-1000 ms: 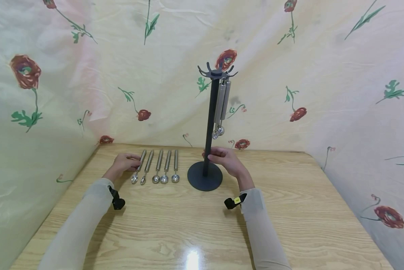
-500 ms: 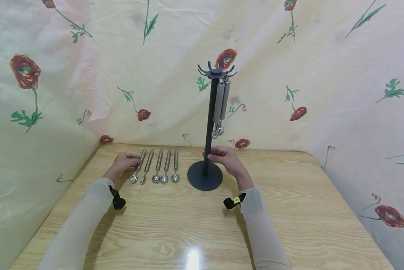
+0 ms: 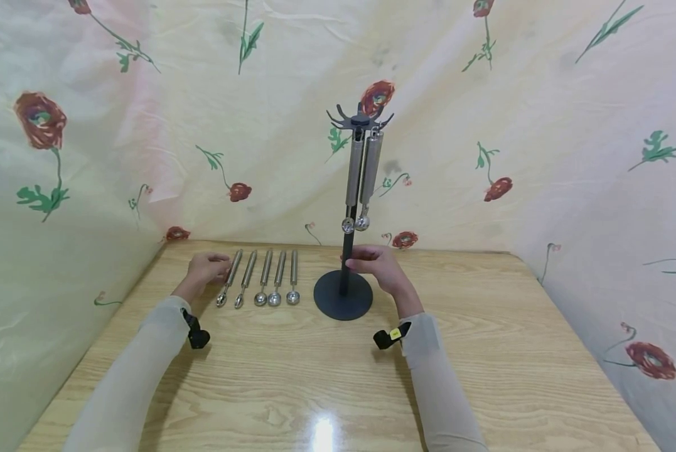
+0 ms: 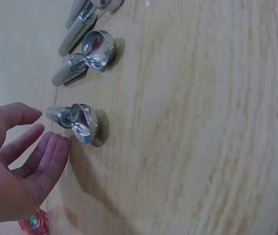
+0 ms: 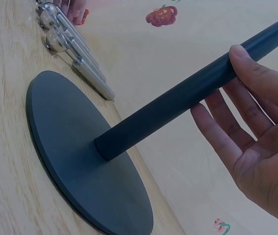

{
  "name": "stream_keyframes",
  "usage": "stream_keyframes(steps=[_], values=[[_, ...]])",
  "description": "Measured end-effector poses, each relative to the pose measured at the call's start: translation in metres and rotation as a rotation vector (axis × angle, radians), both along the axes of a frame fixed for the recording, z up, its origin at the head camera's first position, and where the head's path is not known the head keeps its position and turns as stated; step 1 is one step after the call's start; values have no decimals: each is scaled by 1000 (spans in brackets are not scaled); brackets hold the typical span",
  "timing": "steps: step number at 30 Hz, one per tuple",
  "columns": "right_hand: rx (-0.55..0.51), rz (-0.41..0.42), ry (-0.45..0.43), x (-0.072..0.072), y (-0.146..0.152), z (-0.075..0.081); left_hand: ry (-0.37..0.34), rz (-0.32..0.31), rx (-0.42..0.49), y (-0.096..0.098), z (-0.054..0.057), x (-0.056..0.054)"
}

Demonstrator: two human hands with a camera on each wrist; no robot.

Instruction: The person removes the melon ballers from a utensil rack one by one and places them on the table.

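Forearms (image 3: 131,376), two, sleeved: reached from near to far. Left hand (image 3: 203,270): at far left, fingers (image 4: 55,164) loosely bent. Right hand (image 3: 378,265): gripped, thumb (image 5: 254,69) opposing fingers.

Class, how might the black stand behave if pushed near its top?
The black stand looks stiff, with a straight, unbent pole. It could tip, being tall for its round base, though the right hand holding the pole should help. The two dangling scoops would probably swing.

A wood-grain table (image 3: 258,376) fills the lower frame, bearing five metal scoops (image 3: 265,271) centre-left, one black hook stand (image 3: 347,243) centrally.
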State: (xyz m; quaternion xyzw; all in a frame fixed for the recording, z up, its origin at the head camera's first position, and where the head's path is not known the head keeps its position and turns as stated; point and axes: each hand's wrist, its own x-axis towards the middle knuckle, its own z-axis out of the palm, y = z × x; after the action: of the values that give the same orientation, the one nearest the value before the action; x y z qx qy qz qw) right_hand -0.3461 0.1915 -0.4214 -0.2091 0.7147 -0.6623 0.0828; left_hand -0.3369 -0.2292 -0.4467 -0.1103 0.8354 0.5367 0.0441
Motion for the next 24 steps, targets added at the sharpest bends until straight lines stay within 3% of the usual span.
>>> stream_keyframes(steps=[4, 10, 15, 24], values=[[-4, -12, 0, -1, 0, 0, 25, 16, 3, 2, 7, 1], [7, -27, 2, 0, 0, 1, 166, 13, 3, 19, 29, -2], [11, -30, -3, 1, 0, 2, 298, -66, 64, 46, 62, -5], [30, -18, 1, 1, 2, 3, 435, -273, 227, 109, 131, 5]])
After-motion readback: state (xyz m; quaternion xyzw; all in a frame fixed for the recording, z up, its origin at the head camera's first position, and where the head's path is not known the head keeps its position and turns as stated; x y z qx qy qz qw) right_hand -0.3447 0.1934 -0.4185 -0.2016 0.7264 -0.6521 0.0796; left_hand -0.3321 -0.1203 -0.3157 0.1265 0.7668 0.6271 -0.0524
